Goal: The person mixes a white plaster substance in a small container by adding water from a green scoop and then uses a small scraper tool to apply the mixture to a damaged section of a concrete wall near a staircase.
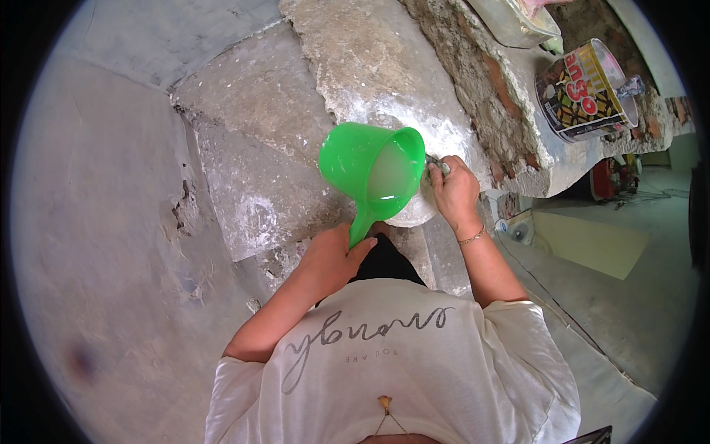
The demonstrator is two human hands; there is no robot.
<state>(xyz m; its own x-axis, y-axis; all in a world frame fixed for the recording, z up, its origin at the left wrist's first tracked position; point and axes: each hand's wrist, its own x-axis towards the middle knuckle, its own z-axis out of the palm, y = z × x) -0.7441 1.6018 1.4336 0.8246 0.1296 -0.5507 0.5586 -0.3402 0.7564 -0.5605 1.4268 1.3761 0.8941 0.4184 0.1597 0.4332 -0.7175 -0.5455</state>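
Observation:
A green plastic dipper [342,157] is tilted in front of me, its mouth turned to the right. Cloudy, whitish liquid [392,176] lies inside it. The fingers of my left hand [329,257] are wrapped round the dipper's handle. Beside the dipper's rim, my right hand [456,191] is closed in a pinch on a small, dark, thin-ended tool [436,163]. Most of that tool is hidden by my fingers and the dipper, so its kind does not show. White smears mark the rough concrete step [396,81] beyond the dipper.
On a broken brick-and-concrete ledge [510,103] at the right stand a printed tin bucket [580,96] and a clear plastic tub [510,22]. Grey plastered wall [111,222] borders the steps on the left. Lower right, a pale board [592,240] lies on the floor.

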